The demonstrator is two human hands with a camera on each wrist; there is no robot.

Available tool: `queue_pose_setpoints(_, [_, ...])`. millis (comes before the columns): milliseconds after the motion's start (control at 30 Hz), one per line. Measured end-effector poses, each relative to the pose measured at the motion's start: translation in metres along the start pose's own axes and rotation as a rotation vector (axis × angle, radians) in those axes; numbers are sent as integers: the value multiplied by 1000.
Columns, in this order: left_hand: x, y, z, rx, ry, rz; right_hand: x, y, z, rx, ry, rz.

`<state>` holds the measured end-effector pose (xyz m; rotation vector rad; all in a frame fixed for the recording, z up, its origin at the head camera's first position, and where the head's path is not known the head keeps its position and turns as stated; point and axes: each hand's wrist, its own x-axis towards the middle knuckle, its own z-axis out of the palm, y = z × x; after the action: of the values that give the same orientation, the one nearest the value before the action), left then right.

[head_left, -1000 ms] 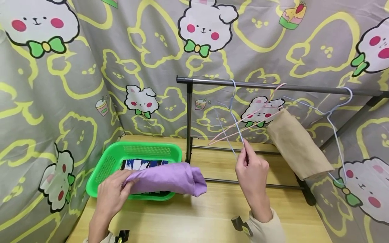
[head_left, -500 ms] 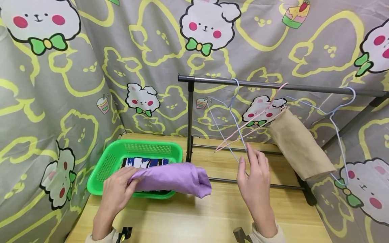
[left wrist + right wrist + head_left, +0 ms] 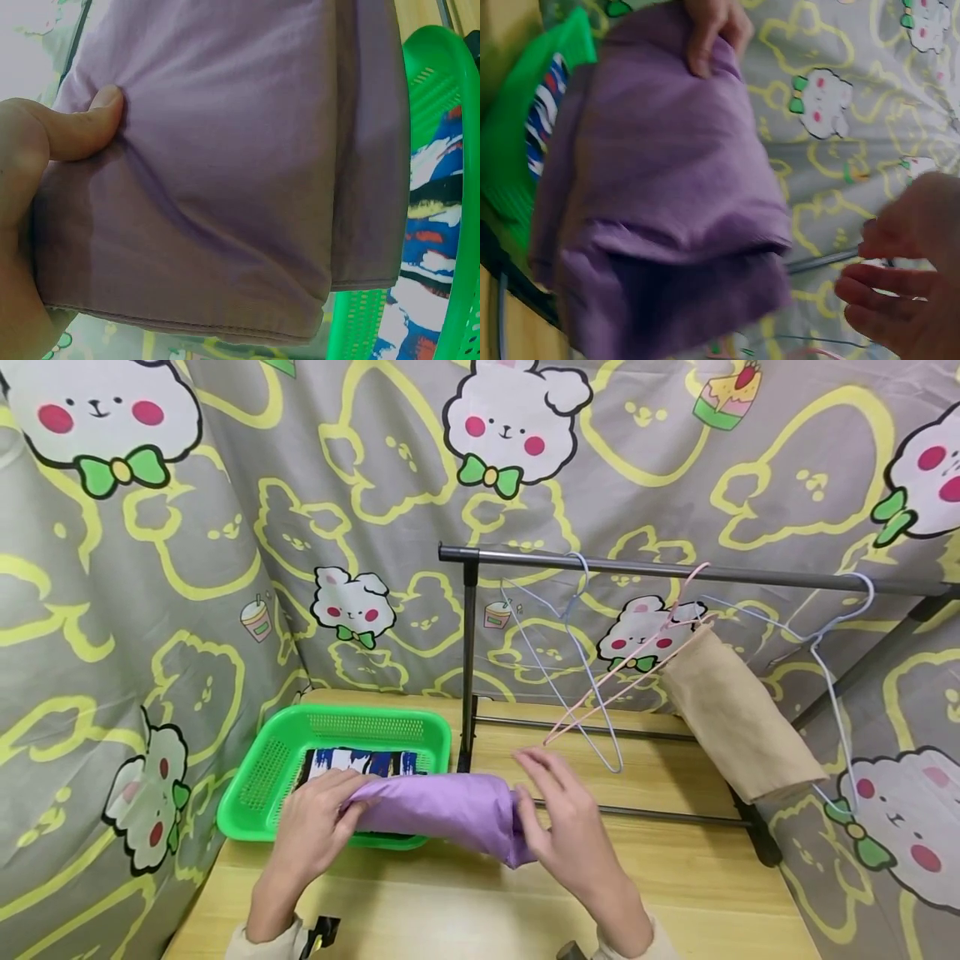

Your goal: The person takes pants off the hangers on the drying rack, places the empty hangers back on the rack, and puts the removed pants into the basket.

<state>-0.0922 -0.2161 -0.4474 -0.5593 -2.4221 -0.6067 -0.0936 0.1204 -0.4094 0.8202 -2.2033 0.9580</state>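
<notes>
Head view: I judge folded beige cloth hung, with folded purple cloth, pinched by left fingers, right fingers parted and empty, and blue-white patterned cloth unhung.

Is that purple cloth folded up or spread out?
Folded: the purple cloth is a narrow bundle in the left hand, and the left wrist view shows one layer behind another.
</notes>
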Motion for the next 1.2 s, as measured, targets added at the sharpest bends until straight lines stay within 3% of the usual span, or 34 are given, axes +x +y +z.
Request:
queue_pose_setpoints(233, [5, 7, 5, -8, -38, 57, -7, 7, 22, 12, -362, 28])
queue_pose_setpoints(467, [7, 10, 10, 4, -84, 87, -11, 16, 28, 21, -594, 94])
queue_pose_setpoints(633, [7, 8, 12, -5, -104, 101, -13, 22, 34, 46, -577, 81])
queue_pose_setpoints(900, [8, -4, 4, -74, -220, 55, -4, 22, 46, 43, -492, 31])
queue_pose_setpoints(1033, [11, -12, -1, -117, -351, 19, 2, 19, 48, 43, -482, 8])
queue_pose_setpoints(1133, [12, -18, -4, -111, -475, 7, 6, 18, 49, 44, -485, -2])
queue_pose_setpoints(1200, [12, -22, -5, -94, -520, 10, 9, 17, 52, 42, -492, -7])
